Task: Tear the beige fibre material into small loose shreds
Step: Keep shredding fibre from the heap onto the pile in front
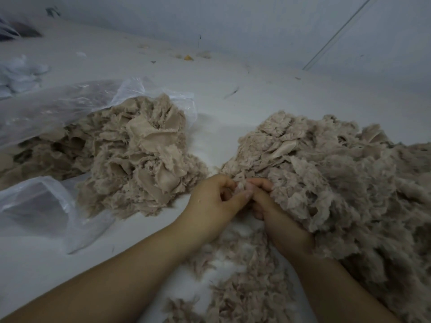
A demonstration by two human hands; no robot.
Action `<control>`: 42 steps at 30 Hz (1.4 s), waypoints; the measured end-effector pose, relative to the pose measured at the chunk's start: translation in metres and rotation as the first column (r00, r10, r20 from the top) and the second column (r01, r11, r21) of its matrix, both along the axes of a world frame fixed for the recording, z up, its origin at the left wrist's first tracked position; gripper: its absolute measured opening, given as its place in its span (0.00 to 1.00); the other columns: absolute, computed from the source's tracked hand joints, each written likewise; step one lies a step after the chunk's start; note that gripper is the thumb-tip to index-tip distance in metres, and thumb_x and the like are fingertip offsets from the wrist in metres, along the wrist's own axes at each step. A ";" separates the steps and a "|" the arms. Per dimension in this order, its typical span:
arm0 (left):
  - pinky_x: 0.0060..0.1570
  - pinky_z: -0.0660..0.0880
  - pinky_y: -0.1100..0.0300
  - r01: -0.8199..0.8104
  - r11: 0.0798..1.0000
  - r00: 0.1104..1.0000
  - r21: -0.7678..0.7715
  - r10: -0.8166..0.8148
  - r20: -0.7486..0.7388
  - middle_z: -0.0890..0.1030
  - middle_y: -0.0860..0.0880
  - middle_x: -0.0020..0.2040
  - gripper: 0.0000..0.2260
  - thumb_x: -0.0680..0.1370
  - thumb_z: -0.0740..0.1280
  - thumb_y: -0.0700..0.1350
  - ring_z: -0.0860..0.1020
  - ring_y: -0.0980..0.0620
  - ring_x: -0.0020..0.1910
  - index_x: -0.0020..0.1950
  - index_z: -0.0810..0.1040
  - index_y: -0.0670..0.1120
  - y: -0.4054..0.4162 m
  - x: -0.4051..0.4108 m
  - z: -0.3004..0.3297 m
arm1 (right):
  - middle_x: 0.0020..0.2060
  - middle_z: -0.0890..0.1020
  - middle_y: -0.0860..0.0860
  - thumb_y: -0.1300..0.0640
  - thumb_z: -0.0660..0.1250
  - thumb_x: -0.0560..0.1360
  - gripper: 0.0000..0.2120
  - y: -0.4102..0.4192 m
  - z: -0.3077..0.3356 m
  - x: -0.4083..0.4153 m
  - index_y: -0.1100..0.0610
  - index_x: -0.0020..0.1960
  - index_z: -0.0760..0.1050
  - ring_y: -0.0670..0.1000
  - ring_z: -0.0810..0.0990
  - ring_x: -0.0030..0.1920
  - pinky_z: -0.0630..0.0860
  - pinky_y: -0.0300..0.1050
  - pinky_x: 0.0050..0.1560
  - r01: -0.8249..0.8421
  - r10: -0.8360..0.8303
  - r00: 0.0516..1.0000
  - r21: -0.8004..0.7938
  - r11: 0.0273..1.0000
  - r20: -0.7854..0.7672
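Two heaps of beige fibre material lie on a white surface. The left heap (137, 155) spills out of a clear plastic bag (58, 106). The right heap (338, 178) is larger and fluffier. My left hand (214, 201) and my right hand (275, 210) meet at the near edge of the right heap. Both pinch one small beige piece (240, 186) between thumbs and fingertips. Loose beige shreds (242, 276) lie scattered under my forearms.
A second fold of clear plastic (46, 206) lies at the near left. White fluffy stuffing (21, 73) sits at the far left. A grey wall (256, 24) runs along the back, with small scraps (189, 57) at its foot.
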State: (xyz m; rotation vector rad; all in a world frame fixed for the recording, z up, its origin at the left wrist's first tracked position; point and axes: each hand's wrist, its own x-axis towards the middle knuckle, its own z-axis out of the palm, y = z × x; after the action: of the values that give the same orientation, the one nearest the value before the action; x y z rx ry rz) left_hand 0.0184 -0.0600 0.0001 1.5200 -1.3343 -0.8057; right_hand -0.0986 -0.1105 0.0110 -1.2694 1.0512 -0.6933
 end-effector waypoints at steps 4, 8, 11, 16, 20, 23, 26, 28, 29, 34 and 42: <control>0.22 0.63 0.67 0.086 0.996 0.990 0.037 -0.081 -0.117 0.71 0.56 0.22 0.10 0.77 0.71 0.41 0.65 0.61 0.20 0.36 0.78 0.38 -0.003 0.004 0.000 | 0.35 0.75 0.64 0.62 0.52 0.82 0.14 0.016 0.008 -0.001 0.59 0.39 0.67 0.55 0.77 0.36 0.74 0.45 0.41 0.076 -0.086 0.987 0.082 0.994 0.137; 0.21 0.62 0.69 0.142 0.988 0.971 0.057 -0.127 -0.202 0.71 0.54 0.22 0.10 0.78 0.68 0.40 0.65 0.59 0.19 0.37 0.78 0.40 0.000 0.005 0.004 | 0.51 0.75 0.72 0.66 0.53 0.82 0.13 0.012 0.014 -0.011 0.71 0.61 0.71 0.58 0.72 0.39 0.72 0.37 0.41 0.033 -0.041 0.990 0.057 0.998 0.139; 0.20 0.60 0.69 0.098 0.993 0.888 0.071 -0.055 -0.457 0.68 0.48 0.23 0.12 0.79 0.66 0.38 0.62 0.56 0.18 0.35 0.78 0.40 0.000 0.011 0.006 | 0.65 0.69 0.72 0.68 0.51 0.82 0.17 0.011 0.019 -0.016 0.72 0.69 0.62 0.55 0.71 0.47 0.66 0.33 0.32 0.036 -0.037 0.998 0.013 0.999 0.053; 0.19 0.61 0.67 0.107 0.994 0.816 -0.003 -0.089 -0.571 0.65 0.47 0.25 0.14 0.79 0.64 0.40 0.61 0.55 0.21 0.33 0.76 0.40 0.004 0.021 0.005 | 0.37 0.71 0.51 0.66 0.56 0.82 0.14 0.006 0.011 -0.010 0.55 0.39 0.67 0.43 0.71 0.32 0.66 0.29 0.26 0.088 -0.088 0.996 -0.020 0.996 -0.026; 0.22 0.61 0.64 -0.066 0.996 0.885 -0.063 0.029 -0.465 0.66 0.45 0.25 0.17 0.80 0.65 0.44 0.61 0.54 0.21 0.33 0.71 0.39 0.001 0.022 0.002 | 0.29 0.71 0.51 0.66 0.59 0.81 0.17 -0.003 0.001 -0.006 0.56 0.34 0.63 0.39 0.71 0.24 0.67 0.31 0.28 0.066 -0.065 0.994 0.007 0.998 -0.092; 0.24 0.62 0.61 -0.111 0.989 0.948 -0.102 0.075 -0.308 0.69 0.43 0.25 0.17 0.78 0.68 0.46 0.64 0.51 0.22 0.34 0.73 0.37 0.001 0.017 0.000 | 0.22 0.75 0.46 0.49 0.60 0.79 0.18 0.002 -0.001 -0.010 0.56 0.34 0.76 0.38 0.74 0.20 0.68 0.29 0.24 0.035 -0.038 0.998 -0.080 0.996 -0.043; 0.24 0.63 0.61 -0.092 0.990 0.970 -0.107 0.064 -0.236 0.70 0.46 0.23 0.17 0.78 0.69 0.46 0.65 0.52 0.22 0.31 0.74 0.39 0.002 0.011 -0.001 | 0.38 0.83 0.57 0.42 0.71 0.72 0.12 0.016 -0.007 -0.022 0.51 0.43 0.81 0.54 0.84 0.40 0.81 0.42 0.43 -0.094 0.106 0.993 -0.190 0.977 0.055; 0.24 0.63 0.64 -0.079 0.993 0.972 -0.085 0.058 -0.230 0.69 0.47 0.22 0.20 0.78 0.69 0.46 0.64 0.53 0.21 0.28 0.71 0.40 0.002 0.010 0.000 | 0.36 0.80 0.59 0.50 0.71 0.75 0.11 0.014 -0.010 -0.023 0.58 0.42 0.76 0.57 0.82 0.38 0.81 0.45 0.44 -0.052 0.060 0.998 -0.213 0.976 0.032; 0.23 0.62 0.65 -0.075 0.995 0.962 -0.064 0.055 -0.268 0.67 0.47 0.21 0.21 0.79 0.68 0.46 0.63 0.53 0.20 0.28 0.69 0.40 0.001 0.011 0.000 | 0.30 0.80 0.53 0.56 0.67 0.78 0.09 0.010 -0.013 -0.020 0.58 0.40 0.74 0.49 0.79 0.29 0.78 0.37 0.34 -0.015 0.014 1.000 -0.221 0.975 -0.005; 0.22 0.58 0.66 -0.024 1.000 0.918 -0.012 0.018 -0.396 0.63 0.47 0.21 0.22 0.81 0.64 0.45 0.58 0.52 0.19 0.33 0.65 0.33 0.000 0.015 0.000 | 0.27 0.75 0.50 0.54 0.59 0.82 0.15 0.001 -0.020 -0.016 0.64 0.56 0.77 0.42 0.76 0.25 0.66 0.26 0.22 -0.053 0.055 0.998 -0.157 0.986 0.006; 0.24 0.57 0.64 0.123 0.992 0.881 -0.003 -0.110 -0.461 0.63 0.50 0.23 0.22 0.82 0.60 0.46 0.59 0.56 0.21 0.43 0.70 0.25 0.004 0.005 0.007 | 0.44 0.84 0.55 0.39 0.64 0.74 0.13 0.001 -0.030 -0.019 0.46 0.43 0.81 0.56 0.83 0.50 0.77 0.57 0.57 -0.007 0.022 0.999 -0.307 0.952 0.045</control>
State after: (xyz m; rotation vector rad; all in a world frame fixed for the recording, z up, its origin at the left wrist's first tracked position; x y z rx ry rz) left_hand 0.0239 -0.0561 0.0072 1.1734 -1.0639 -1.1819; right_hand -0.1175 -0.1096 -0.0190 -1.5170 0.9167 -0.8974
